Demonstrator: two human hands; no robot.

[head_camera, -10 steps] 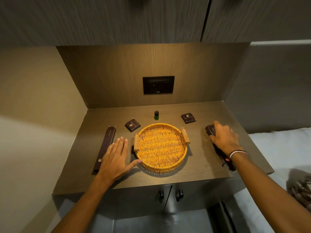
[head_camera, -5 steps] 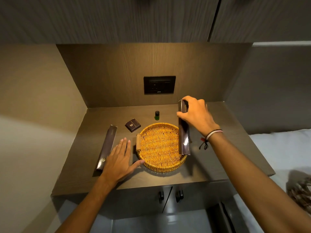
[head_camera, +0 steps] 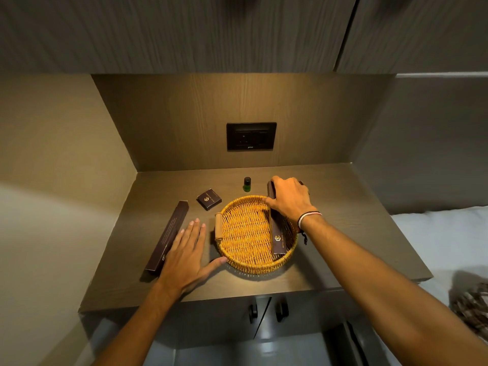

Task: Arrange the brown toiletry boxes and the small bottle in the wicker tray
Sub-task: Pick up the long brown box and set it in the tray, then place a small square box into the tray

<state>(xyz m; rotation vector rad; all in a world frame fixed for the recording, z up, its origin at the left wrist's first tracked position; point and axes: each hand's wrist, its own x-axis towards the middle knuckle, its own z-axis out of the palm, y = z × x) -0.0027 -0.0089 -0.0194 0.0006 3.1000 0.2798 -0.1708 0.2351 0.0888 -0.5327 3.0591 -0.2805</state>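
Right hand (head_camera: 289, 198) gripped a long brown card box (head_camera: 277, 235) lying in the round wicker tray (head_camera: 247, 262), right side. Left hand (head_camera: 184, 256) lay flat, fingers spread, on the woodgrain bench (head_camera: 343, 233). Second long box (head_camera: 169, 237), square box (head_camera: 209, 199) & small green bottle (head_camera: 247, 184) sat outside the tray.

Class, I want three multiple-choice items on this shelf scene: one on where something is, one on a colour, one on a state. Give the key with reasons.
1. Where does the small bottle stand?
A. in the wicker tray
B. on the shelf behind the tray
C. in the left hand

2. What colour is the bottle's body?
A. green
B. red
C. white

3. What is the right hand doing?
A. lying flat on the shelf
B. gripping a long brown box
C. hanging empty above the tray

Key: 1 B, it stands beyond the wicker tray rim. 2 A, green under a dark cap. 3 B, its fingers close on the long brown box lying in the tray.
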